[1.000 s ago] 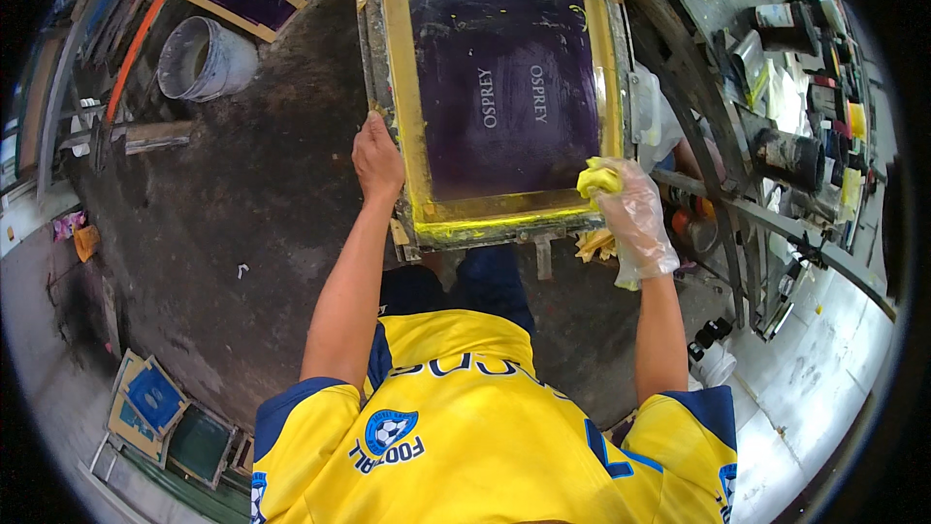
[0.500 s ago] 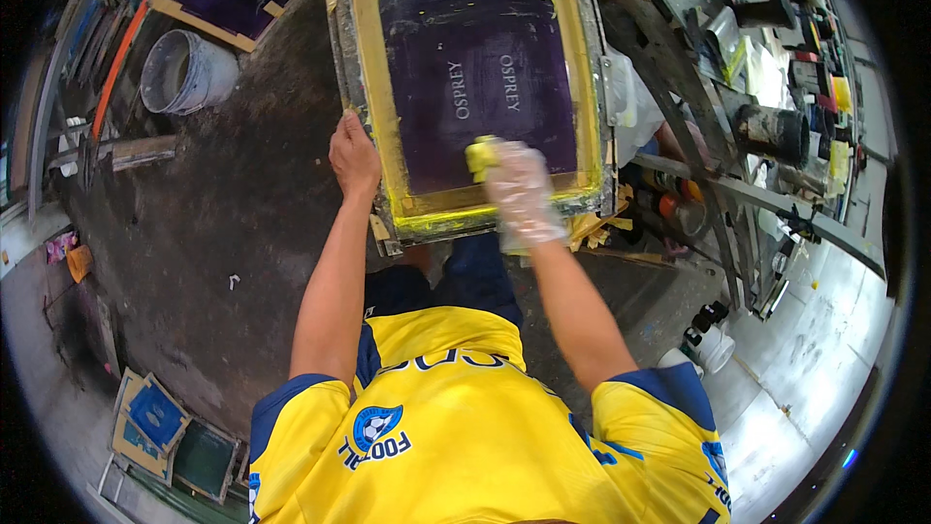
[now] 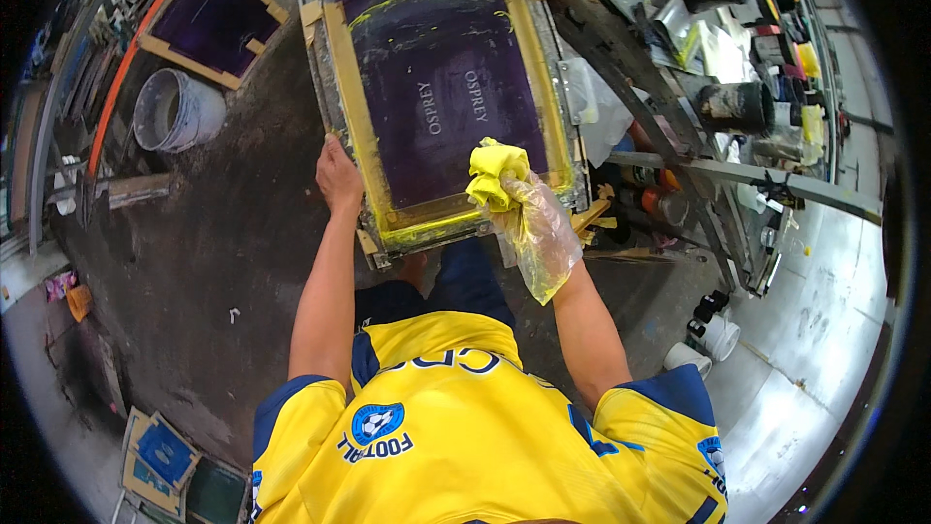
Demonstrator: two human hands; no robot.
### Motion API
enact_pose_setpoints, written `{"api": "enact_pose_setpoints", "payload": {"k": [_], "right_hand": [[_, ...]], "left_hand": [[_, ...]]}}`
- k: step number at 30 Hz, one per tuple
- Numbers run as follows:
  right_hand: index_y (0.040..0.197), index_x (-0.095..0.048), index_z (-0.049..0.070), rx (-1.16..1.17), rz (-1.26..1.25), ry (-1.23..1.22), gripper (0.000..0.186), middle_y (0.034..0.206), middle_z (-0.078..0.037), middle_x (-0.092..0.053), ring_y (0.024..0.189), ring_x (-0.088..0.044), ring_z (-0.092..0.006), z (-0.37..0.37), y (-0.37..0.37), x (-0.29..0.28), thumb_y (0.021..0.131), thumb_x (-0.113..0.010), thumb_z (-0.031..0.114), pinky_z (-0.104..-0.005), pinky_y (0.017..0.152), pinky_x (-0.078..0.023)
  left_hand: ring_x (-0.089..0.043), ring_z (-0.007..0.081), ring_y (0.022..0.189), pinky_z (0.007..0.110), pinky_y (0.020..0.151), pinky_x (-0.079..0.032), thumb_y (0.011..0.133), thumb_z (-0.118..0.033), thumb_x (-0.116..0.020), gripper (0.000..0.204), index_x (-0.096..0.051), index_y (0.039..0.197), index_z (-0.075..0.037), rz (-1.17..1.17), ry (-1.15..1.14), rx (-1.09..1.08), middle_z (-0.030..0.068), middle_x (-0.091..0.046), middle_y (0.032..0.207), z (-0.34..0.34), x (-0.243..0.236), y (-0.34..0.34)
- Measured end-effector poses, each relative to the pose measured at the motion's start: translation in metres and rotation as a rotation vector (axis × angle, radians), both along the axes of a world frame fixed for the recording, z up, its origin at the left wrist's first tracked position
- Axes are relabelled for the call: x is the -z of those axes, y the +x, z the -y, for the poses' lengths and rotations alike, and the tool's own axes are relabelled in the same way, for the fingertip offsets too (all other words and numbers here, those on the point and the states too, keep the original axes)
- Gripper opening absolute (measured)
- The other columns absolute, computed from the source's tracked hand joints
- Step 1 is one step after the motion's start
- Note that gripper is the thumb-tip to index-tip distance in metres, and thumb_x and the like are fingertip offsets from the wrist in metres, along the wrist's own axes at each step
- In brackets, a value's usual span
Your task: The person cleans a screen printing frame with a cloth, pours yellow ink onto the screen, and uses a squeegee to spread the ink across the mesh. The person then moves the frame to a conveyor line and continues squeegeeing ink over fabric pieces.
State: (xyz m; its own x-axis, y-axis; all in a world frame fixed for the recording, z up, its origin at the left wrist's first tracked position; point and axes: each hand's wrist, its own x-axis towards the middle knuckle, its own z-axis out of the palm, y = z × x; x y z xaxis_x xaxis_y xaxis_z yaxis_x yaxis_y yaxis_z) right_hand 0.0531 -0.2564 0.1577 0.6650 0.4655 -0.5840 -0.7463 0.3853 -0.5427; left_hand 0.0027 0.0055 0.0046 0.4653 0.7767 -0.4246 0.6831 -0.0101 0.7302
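Observation:
In front of me is a framed printing screen, its dark purple mesh bordered with tan tape and smeared with yellow ink. Pale lettering shows in its middle. My left hand grips the frame's left edge, bare, its fingers wrapped over the rim. Over the near right corner, my right hand wears a clear plastic glove stained yellow. A crumpled yellow rag is bunched in its fingers, apparently raised above the mesh.
A whitish bucket stands on the dark floor at far left, by another taped screen. To the right, a metal rail runs before a table crowded with ink pots, including a black tub. More screens lean at lower left.
My right hand has turned and come back toward me, bringing the rag into clearer view. My left hand stays on the frame; the whole view has shifted a little.

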Motion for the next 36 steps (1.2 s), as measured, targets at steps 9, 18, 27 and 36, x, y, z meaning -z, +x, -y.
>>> {"api": "enact_pose_setpoints", "payload": {"k": [9, 18, 27, 36], "right_hand": [[0.133, -0.052, 0.005, 0.213, 0.143, -0.125, 0.04, 0.121, -0.012, -0.062, 0.107, -0.065, -0.0219, 0.057, -0.001, -0.013, 0.094, -0.061, 0.006, -0.0357, 0.091, -0.056], [0.114, -0.064, 0.004, 0.078, 0.207, -1.051, 0.026, 0.093, -0.004, -0.069, 0.081, -0.064, -0.0135, 0.189, -0.046, 0.014, 0.091, -0.068, 0.016, -0.0284, 0.072, -0.051], [0.111, -0.066, 0.002, -0.054, 0.268, -1.439, 0.027, 0.096, -0.007, -0.071, 0.083, -0.066, -0.018, 0.256, -0.059, 0.023, 0.089, -0.069, 0.017, -0.0306, 0.077, -0.051], [0.136, -0.057, 0.007, 0.12, 0.414, -1.559, 0.053, 0.119, -0.016, -0.068, 0.102, -0.066, -0.0235, 0.247, -0.014, 0.027, 0.089, -0.069, 0.029, -0.0331, 0.09, -0.049]], "left_hand": [[-0.049, 0.0389, 0.13, 0.044, 0.106, -0.038, 0.103, -0.055, -0.031, 0.069, -0.054, 0.136, 0.001, 0.039, -0.04, -0.073, 0.0214, -0.055, 0.138, 0.004, -0.008, 0.004], [-0.059, 0.0184, 0.093, 0.034, 0.082, -0.048, 0.104, -0.054, -0.034, 0.065, -0.044, 0.144, -0.003, 0.557, -0.524, -0.292, 0.012, -0.06, 0.116, -0.009, 0.002, -0.026], [-0.061, 0.0167, 0.074, 0.028, 0.057, -0.047, 0.1, -0.048, -0.05, 0.05, -0.058, 0.128, -0.006, -0.07, -0.489, -0.171, 0.0087, -0.063, 0.112, -0.032, 0.097, -0.235], [-0.061, 0.0128, 0.059, 0.026, 0.05, -0.043, 0.095, -0.024, -0.065, 0.024, -0.069, 0.095, -0.001, 0.056, -0.242, -0.331, 0.0053, -0.068, 0.08, 0.007, 0.118, -0.325]]}}
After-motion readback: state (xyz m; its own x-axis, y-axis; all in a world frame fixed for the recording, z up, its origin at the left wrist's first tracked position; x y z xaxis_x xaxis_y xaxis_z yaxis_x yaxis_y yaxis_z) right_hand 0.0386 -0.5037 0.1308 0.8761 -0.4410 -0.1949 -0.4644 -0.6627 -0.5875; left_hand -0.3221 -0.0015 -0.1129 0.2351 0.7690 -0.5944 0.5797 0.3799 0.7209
